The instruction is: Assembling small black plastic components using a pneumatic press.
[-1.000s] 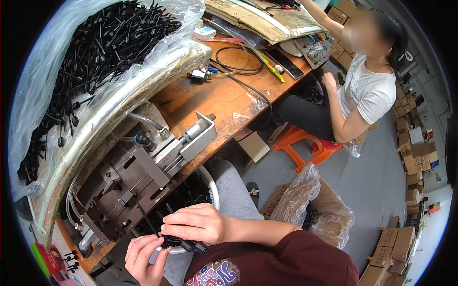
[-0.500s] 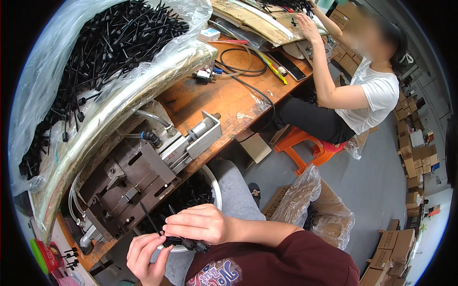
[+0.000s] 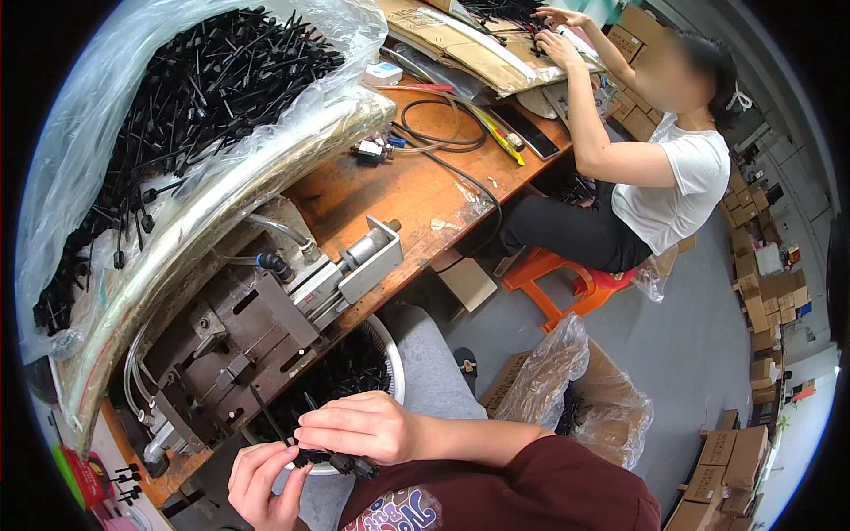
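Note:
My left hand [image 3: 264,482] pinches a small black plastic part with a long thin stem [image 3: 268,414], which looks like a cable tie; the stem points up and away past my fingertips. Close beside it, my right hand [image 3: 359,427] is closed around several similar black parts [image 3: 352,464], their thick heads sticking out below the palm. The fingertips of both hands meet, hiding where the parts touch. Under the hands stands a white bucket [image 3: 397,358] holding many more such black parts.
A metal fixture with a pneumatic cylinder [image 3: 359,257] sits at the wooden table's [image 3: 345,190] near edge. Behind it, a plastic-lined tray [image 3: 266,146] holds a heap of black parts [image 3: 212,80]. Cables [image 3: 478,181] lie beyond. A co-worker [image 3: 664,177] sits right, beside a bag-lined carton [image 3: 611,398].
My hands stay together on the black parts, with only slight finger movement. The view has shifted a little. The co-worker's hands have moved closer together over the far table.

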The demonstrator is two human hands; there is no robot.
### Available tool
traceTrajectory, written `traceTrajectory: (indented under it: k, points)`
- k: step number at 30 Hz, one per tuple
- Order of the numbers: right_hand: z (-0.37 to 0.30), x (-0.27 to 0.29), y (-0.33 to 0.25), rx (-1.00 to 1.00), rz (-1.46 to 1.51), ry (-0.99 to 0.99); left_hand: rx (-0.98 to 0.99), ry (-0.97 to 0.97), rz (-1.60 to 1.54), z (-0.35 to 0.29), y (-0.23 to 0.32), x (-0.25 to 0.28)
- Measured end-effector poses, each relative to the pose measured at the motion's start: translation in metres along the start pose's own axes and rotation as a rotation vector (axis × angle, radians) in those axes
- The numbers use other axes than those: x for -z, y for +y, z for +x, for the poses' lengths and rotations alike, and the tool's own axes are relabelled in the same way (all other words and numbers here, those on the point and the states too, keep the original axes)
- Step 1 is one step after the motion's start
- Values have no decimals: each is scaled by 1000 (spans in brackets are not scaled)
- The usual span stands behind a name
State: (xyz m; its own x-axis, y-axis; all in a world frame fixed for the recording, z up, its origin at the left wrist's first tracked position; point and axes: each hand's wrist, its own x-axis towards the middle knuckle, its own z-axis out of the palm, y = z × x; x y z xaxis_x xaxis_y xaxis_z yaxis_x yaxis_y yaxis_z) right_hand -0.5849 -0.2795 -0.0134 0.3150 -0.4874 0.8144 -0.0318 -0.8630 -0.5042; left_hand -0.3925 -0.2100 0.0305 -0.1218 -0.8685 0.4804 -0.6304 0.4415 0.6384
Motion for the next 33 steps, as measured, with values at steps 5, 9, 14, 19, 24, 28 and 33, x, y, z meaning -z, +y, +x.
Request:
traceTrajectory:
  k: [5,9,14,19,24,28,33]
  points:
    - [-1,0,-1,-30,-42,7,-11,25,24,-1,-2,0]
    - [-2,0,-1,-54,-35,22,11,21,22,-2,-3,0]
    - [-4,1,1,-48,-28,51,34,23,43,0,-2,-3]
    - [-2,2,1,-51,21,-11,53,44,92,-2,1,1]
    - [5,8,3,-66,-12,-64,158,96,97,10,0,-3]
    - [11,17,-6,-142,-116,-135,60,97,289,24,-6,-4]
    - [8,2,-3,-69,-184,-98,6,86,430,27,-18,-5]
